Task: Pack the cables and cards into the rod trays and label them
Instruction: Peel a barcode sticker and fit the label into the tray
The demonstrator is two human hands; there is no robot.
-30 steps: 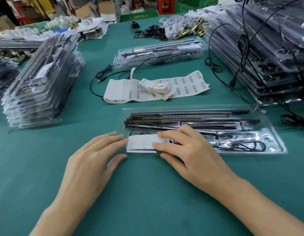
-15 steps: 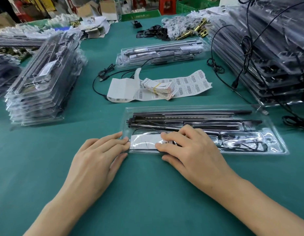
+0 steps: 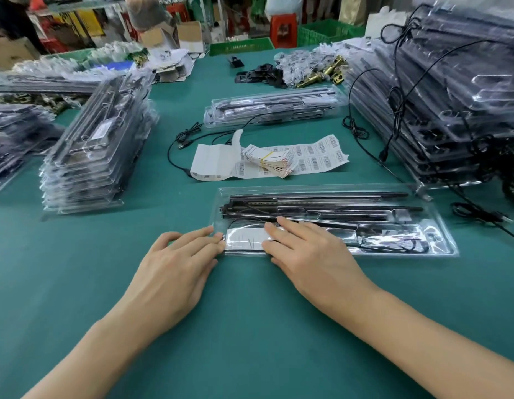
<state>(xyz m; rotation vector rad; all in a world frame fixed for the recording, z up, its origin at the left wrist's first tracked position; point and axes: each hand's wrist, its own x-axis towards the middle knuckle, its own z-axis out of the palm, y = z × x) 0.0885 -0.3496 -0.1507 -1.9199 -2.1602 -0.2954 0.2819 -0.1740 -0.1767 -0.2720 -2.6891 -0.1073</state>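
The clear rod tray (image 3: 333, 220) is pressed flat by straight fingers of both hands, the left hand (image 3: 175, 272) at its end, the right hand (image 3: 313, 260) over the white card (image 3: 244, 240).

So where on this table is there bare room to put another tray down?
Bare green cloth lies between the left stack and the front tray, and at the near right corner below that tray. Crowded: the label sheet and black cable behind it, and the right stack trailing cables.
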